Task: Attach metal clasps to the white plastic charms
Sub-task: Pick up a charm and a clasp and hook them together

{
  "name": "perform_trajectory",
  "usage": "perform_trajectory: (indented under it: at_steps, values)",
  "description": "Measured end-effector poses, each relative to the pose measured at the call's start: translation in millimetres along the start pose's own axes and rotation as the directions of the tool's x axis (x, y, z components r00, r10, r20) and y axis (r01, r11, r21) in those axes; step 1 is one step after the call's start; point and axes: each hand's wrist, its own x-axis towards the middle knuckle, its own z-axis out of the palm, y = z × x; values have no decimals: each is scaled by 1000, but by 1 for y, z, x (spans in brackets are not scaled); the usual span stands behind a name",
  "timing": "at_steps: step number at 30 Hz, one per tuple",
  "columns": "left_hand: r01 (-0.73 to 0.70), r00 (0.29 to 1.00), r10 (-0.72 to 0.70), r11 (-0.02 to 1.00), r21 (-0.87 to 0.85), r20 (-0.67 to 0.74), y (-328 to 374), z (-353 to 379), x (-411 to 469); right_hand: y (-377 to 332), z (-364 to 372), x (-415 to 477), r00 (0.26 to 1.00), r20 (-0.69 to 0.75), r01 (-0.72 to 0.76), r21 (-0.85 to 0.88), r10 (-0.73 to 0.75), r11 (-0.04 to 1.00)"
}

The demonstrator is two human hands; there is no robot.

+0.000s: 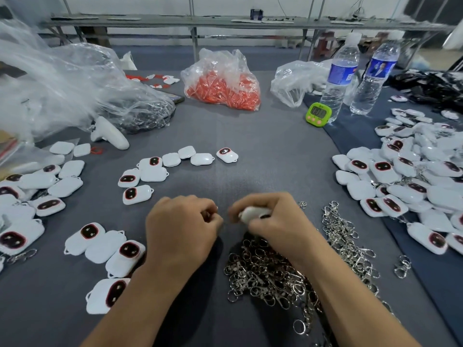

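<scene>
Head view: just beyond the clasp pile [270,271], right hand [273,221] grips a charm [251,213], left hand [183,226] curled beside it, contents hidden, so this looks mid-attachment and next needs a clasp hooked through its loop.

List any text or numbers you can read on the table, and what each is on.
Green timer: dark digits on its display, too blurred to read.
Left water bottle: white print on blue label, too blurred.
Right water bottle: label print too small to read.
Nothing else bears legible text.
</scene>
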Motion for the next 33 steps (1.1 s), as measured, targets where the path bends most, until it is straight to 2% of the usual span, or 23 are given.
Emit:
perform_trajectory:
  at_steps: [2,4,7,10,15,23,26,33]
  values:
    - [-33,998,34,999,-12,48,2,4,-3,5,3,5,987,-145,-60,75,71,995]
    - [-18,994,27,996,-82,105,1,9,-2,11,6,7,972,-215,-92,27,96,995]
    - [17,972,50,959,-282,228,-1,10,3,17,7,8,957,-279,-87,-28,76,996]
    - [24,954,95,920,-392,283,-2,7,6,18,9,8,955,-292,-62,-54,43,997]
    - [24,941,126,901,-433,315,-4,9,6,17,12,10,947,-317,-62,-9,56,998]
    - [16,924,161,890,-457,347,-7,10,7,22,11,11,962,-272,-4,-34,-5,999]
    - [9,922,169,889,-458,347,-8,10,6,23,12,11,956,-292,4,-77,-27,997]
    - [-8,932,167,896,-443,321,-8,10,5,24,8,13,971,-233,30,-98,-53,995]
